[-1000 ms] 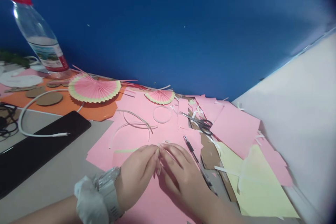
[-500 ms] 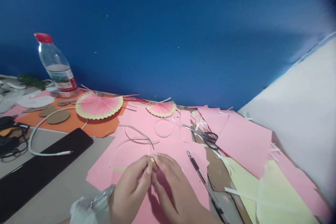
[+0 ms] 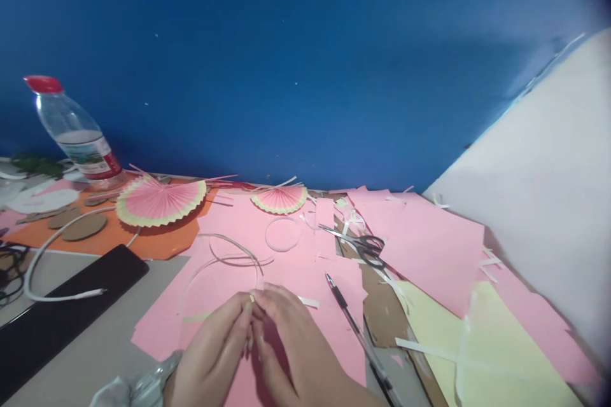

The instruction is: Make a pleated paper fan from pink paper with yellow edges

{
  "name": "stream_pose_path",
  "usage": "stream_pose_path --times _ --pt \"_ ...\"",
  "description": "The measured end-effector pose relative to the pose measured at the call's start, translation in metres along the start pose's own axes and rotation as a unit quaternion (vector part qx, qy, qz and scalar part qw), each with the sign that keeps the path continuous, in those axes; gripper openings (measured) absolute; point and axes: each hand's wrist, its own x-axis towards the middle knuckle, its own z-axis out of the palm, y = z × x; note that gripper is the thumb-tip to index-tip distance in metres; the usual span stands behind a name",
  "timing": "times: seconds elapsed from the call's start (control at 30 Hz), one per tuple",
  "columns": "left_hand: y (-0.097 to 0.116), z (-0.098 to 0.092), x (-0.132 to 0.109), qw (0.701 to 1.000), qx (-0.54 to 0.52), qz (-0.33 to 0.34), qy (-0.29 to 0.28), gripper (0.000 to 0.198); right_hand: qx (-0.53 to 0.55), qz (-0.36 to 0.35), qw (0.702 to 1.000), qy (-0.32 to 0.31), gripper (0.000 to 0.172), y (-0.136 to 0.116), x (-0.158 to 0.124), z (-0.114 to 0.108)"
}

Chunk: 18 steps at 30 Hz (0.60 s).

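My left hand [image 3: 207, 353] and my right hand [image 3: 293, 343] meet at the fingertips low in the middle of the view. Between them they pinch a small pale yellow paper strip [image 3: 252, 298], of which only a tip shows. My fingers hide the rest of it. Under both hands lies pink paper [image 3: 296, 273]. Beyond my right hand the end of a white strip [image 3: 309, 302] shows; whether it joins the held piece I cannot tell. Just past my fingertips are thin curled strips [image 3: 233, 259] and a pale ring [image 3: 282, 234].
A black pen [image 3: 348, 315] and scissors [image 3: 365, 245] lie to the right, near cardboard [image 3: 382, 311] and yellow paper [image 3: 424, 318]. Two pleated pink fans [image 3: 162, 200] lie at the back. On the left are a bottle [image 3: 86, 146], a white cable [image 3: 35, 267] and a shiny black slab [image 3: 95, 296].
The view has turned a little to the right, so everything sits further left. Both hands stay together around the small strip. The white strip end beyond my right hand now shows clearly.
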Motion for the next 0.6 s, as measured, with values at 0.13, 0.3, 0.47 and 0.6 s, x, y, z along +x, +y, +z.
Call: stream_pose_path --times 0.13,0.3,0.47,0.6 --pt "-0.005 -0.005 0.006 0.999 0.035 0.006 -0.02 0.018 -0.028 -0.003 1.0 0.007 0.048 -0.002 0.0 0.0" --pt "-0.002 -0.01 0.016 0.994 0.099 0.042 -0.012 0.022 -0.07 -0.01 0.997 -0.004 0.049 -0.003 -0.001 0.002" --pt "-0.007 -0.011 0.02 0.984 0.145 0.1 0.009 0.021 -0.088 -0.005 0.996 -0.005 0.055 -0.005 -0.005 0.012" --pt "-0.012 -0.012 0.023 0.985 0.15 0.089 0.012 0.022 -0.074 0.027 0.996 -0.031 0.056 -0.006 -0.006 0.017"
